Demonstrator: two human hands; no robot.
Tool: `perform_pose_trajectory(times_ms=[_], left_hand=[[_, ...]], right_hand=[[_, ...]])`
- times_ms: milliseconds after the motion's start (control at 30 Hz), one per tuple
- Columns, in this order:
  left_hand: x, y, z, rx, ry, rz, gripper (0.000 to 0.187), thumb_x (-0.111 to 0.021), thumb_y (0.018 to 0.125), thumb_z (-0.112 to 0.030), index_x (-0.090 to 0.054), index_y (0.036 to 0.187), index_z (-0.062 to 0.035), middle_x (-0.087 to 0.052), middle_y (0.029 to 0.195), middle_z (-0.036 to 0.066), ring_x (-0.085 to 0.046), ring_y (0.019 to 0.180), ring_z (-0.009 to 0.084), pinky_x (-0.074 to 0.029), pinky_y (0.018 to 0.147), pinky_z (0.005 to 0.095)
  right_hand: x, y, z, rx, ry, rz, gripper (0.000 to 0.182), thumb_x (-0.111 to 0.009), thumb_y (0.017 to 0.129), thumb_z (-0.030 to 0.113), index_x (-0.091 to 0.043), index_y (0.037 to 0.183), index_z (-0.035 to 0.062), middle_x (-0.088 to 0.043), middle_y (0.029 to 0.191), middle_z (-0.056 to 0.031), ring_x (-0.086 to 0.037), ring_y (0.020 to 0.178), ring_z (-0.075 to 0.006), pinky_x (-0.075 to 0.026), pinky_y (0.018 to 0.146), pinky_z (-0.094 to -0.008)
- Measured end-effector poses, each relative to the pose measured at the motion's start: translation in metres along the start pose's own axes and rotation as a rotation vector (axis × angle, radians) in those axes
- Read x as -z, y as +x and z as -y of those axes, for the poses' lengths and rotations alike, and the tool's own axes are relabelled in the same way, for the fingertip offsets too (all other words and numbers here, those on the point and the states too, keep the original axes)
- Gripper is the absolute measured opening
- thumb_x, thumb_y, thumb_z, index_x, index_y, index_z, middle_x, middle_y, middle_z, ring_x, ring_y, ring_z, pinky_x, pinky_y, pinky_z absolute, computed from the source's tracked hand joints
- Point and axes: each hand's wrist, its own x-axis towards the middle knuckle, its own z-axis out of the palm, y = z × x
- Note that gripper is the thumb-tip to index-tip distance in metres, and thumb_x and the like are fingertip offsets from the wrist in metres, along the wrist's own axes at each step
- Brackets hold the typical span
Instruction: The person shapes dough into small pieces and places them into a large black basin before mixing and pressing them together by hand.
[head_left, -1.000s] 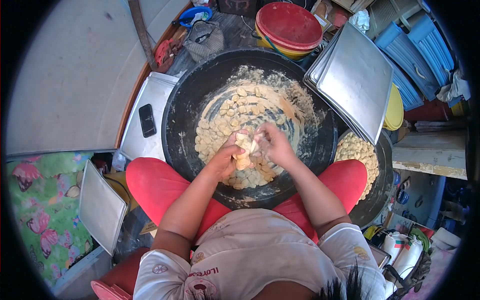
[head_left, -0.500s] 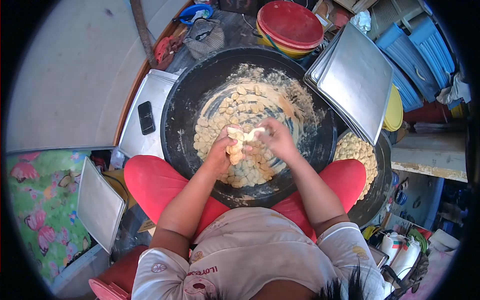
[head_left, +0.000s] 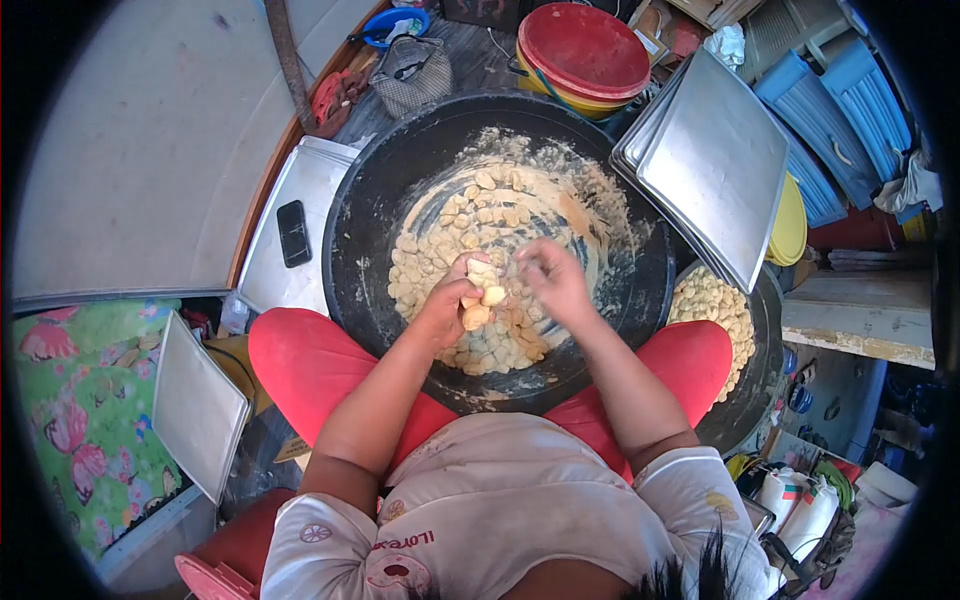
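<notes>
My left hand (head_left: 447, 303) is wrapped round a lumpy piece of pale dough (head_left: 484, 292) above a big round black tub (head_left: 347, 240). To its right, my right hand (head_left: 553, 283) hovers apart from that dough, its fingers curled and slightly blurred; whether anything is in them is hard to make out. Below both hands, many small dough pieces (head_left: 415, 270) lie on the floured bottom of the tub, mostly on its left and near side.
A stack of metal trays (head_left: 715, 160) leans over the tub's right rim. Behind my right knee is a second black tub (head_left: 765, 340) with more dough pieces. Left of the big tub, a phone (head_left: 293, 234) lies on a tray (head_left: 265, 270). Red and yellow basins (head_left: 583, 50) stand beyond.
The strip of dough that stretched between my two hands is gone. My right hand has come away from the dough, and its fingers have curled in.
</notes>
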Motion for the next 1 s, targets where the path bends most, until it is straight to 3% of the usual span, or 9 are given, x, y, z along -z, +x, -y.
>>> perform_pose_trajectory(times_ms=[133, 233, 333, 433, 533, 633, 800, 933, 1000], left_hand=[[0.000, 0.004, 0.004, -0.110, -0.097, -0.009, 0.054, -0.042, 0.072, -0.001, -0.033, 0.125, -0.0113, -0.045, 0.116, 0.013, -0.050, 0.106, 0.0270, -0.049, 0.083, 0.0409], [0.001, 0.006, 0.006, -0.142, -0.105, -0.032, 0.055, -0.042, 0.071, 0.000, -0.034, 0.124, -0.0107, -0.045, 0.117, 0.013, -0.049, 0.108, 0.0280, -0.048, 0.083, 0.0432], [-0.003, 0.003, 0.003, -0.102, -0.077, -0.032, 0.055, -0.040, 0.071, 0.001, -0.034, 0.124, -0.0105, -0.045, 0.117, 0.014, -0.049, 0.108, 0.0287, -0.047, 0.085, 0.0441], [-0.004, 0.003, 0.001, -0.117, -0.133, -0.058, 0.055, -0.039, 0.072, 0.002, -0.034, 0.125, -0.0106, -0.044, 0.118, 0.014, -0.049, 0.108, 0.0284, -0.046, 0.087, 0.0432], [-0.002, 0.005, 0.001, -0.141, -0.194, -0.075, 0.057, -0.040, 0.070, 0.000, -0.034, 0.126, -0.0108, -0.044, 0.119, 0.013, -0.048, 0.108, 0.0285, -0.043, 0.091, 0.0437], [-0.002, 0.004, -0.001, -0.099, -0.174, -0.078, 0.062, -0.042, 0.068, 0.000, -0.033, 0.128, -0.0110, -0.044, 0.121, 0.013, -0.048, 0.109, 0.0284, -0.040, 0.094, 0.0447], [-0.004, 0.002, -0.001, -0.080, -0.158, 0.015, 0.074, -0.042, 0.063, 0.003, -0.029, 0.135, -0.0115, -0.042, 0.127, 0.013, -0.046, 0.113, 0.0275, -0.039, 0.095, 0.0423], [-0.003, 0.001, -0.003, -0.058, -0.106, 0.068, 0.086, -0.041, 0.061, 0.006, -0.019, 0.143, -0.0132, -0.040, 0.130, 0.014, -0.046, 0.113, 0.0270, -0.040, 0.092, 0.0394], [-0.003, 0.001, -0.001, -0.038, -0.059, 0.066, 0.089, -0.041, 0.061, 0.006, -0.015, 0.144, -0.0141, -0.039, 0.130, 0.013, -0.047, 0.113, 0.0267, -0.040, 0.092, 0.0385]], right_hand=[[0.002, 0.002, 0.017, 0.042, -0.086, -0.045, 0.023, -0.063, 0.075, 0.005, -0.058, 0.098, 0.0035, -0.056, 0.097, -0.0120, -0.057, 0.090, -0.0259, -0.045, 0.081, -0.0335], [-0.010, -0.008, 0.036, 0.128, -0.329, 0.174, 0.028, -0.061, 0.076, 0.003, -0.057, 0.104, 0.0051, -0.054, 0.099, -0.0128, -0.056, 0.090, -0.0273, -0.045, 0.081, -0.0338], [-0.007, -0.005, 0.030, -0.068, -0.307, 0.257, 0.035, -0.065, 0.076, 0.010, -0.056, 0.109, 0.0063, -0.053, 0.103, -0.0145, -0.054, 0.097, -0.0301, -0.043, 0.086, -0.0354], [-0.001, -0.002, 0.025, 0.137, -0.524, 0.029, 0.035, -0.066, 0.077, 0.015, -0.057, 0.109, 0.0059, -0.053, 0.103, -0.0157, -0.052, 0.101, -0.0320, -0.042, 0.088, -0.0372], [-0.008, -0.008, 0.034, 0.167, -0.438, 0.187, 0.043, -0.067, 0.075, 0.014, -0.053, 0.115, 0.0066, -0.052, 0.104, -0.0161, -0.052, 0.102, -0.0328, -0.043, 0.087, -0.0388], [-0.017, -0.016, 0.031, 0.225, -0.641, 0.296, 0.052, -0.067, 0.075, 0.016, -0.046, 0.122, 0.0084, -0.049, 0.110, -0.0160, -0.051, 0.104, -0.0334, -0.043, 0.087, -0.0390], [-0.001, -0.003, 0.028, -0.062, -0.448, 0.399, 0.062, -0.070, 0.071, 0.024, -0.043, 0.125, 0.0087, -0.046, 0.116, -0.0166, -0.051, 0.106, -0.0331, -0.043, 0.087, -0.0382], [-0.006, -0.007, 0.020, 0.133, -0.456, 0.294, 0.060, -0.071, 0.069, 0.021, -0.044, 0.121, 0.0074, -0.047, 0.112, -0.0165, -0.051, 0.104, -0.0335, -0.043, 0.085, -0.0392], [-0.001, -0.003, 0.026, -0.119, -0.509, 0.408, 0.056, -0.071, 0.069, 0.021, -0.047, 0.118, 0.0071, -0.048, 0.112, -0.0156, -0.049, 0.106, -0.0345, -0.043, 0.086, -0.0411]])
